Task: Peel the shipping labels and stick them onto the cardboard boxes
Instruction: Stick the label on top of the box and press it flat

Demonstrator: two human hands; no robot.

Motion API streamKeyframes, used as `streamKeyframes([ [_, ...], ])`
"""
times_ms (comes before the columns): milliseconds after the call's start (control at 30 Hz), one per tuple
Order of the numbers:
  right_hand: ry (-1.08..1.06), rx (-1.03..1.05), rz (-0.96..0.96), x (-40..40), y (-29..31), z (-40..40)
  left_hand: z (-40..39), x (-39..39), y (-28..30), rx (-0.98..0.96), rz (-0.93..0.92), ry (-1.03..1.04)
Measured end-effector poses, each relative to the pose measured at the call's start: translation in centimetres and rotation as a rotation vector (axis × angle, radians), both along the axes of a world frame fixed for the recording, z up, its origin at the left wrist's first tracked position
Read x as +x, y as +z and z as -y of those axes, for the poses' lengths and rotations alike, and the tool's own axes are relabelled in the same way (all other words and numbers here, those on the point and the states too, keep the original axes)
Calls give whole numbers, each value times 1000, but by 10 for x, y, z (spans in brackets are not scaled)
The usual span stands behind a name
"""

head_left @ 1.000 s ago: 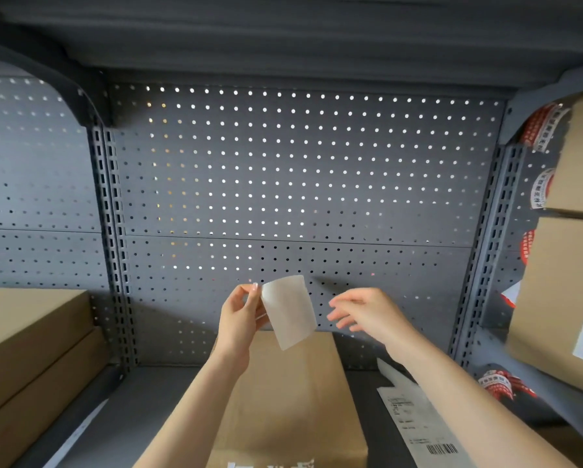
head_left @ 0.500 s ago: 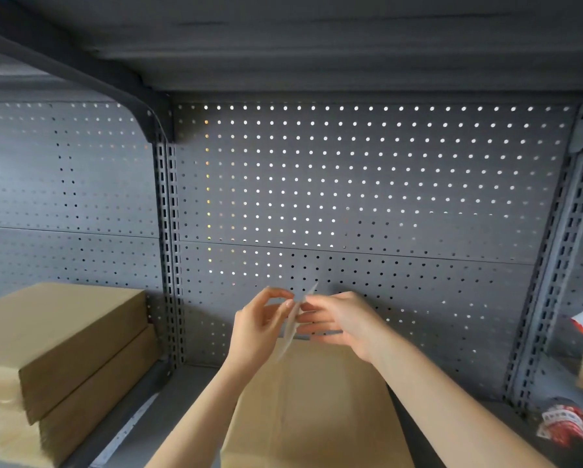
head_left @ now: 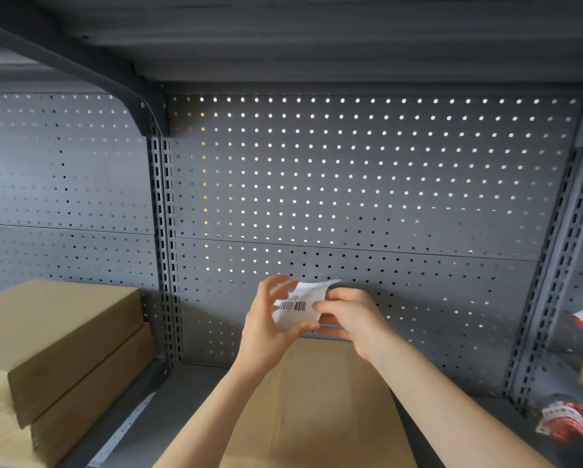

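A white shipping label (head_left: 298,305) with a barcode is held up in front of the grey pegboard, printed side toward me. My left hand (head_left: 270,327) pinches its left and lower edge. My right hand (head_left: 347,317) grips its right edge, fingers curled over the corner, and the top right corner of the label curls back. Below both hands a flat brown cardboard box (head_left: 320,410) lies on the shelf, its near end hidden by my forearms.
Two stacked cardboard boxes (head_left: 64,346) sit on the left shelf bay. Red-and-white tape rolls (head_left: 567,422) lie at the right edge. A grey pegboard back wall (head_left: 351,184) and a shelf above close in the space.
The label has turned from blank side to edge-on to its barcode side facing me. My right hand came in and took its right edge. The view has shifted left.
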State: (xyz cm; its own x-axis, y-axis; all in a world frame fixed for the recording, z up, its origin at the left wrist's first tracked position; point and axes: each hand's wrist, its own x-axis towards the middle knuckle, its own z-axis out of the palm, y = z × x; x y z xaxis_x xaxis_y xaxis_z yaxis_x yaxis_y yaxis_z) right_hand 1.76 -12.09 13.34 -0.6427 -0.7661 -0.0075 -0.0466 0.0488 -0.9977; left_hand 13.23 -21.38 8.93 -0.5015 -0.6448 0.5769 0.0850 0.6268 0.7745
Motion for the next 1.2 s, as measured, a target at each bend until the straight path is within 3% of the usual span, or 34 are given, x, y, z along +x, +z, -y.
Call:
streamKeyframes([
  [233, -10, -64, -56, -26, 0, -13, 3, -2, -10, -18, 12, 19],
  [333, 68, -82, -92, -38, -1, -23, 11, -1, -8, 216, 8, 27],
  [400, 103, -73, -130, -40, -4, -28, 14, 1, -6, 395, 58, -119],
  [500, 131, -68, -150, -43, -10, -32, 13, 2, -6, 492, 56, -296],
  [800, 148, 58, -245, -48, -40, -37, 13, 2, -16, 403, 134, -286],
  [1200, 164, 272, -360, -43, -77, -49, 17, 15, -51, 295, 391, -233],
])
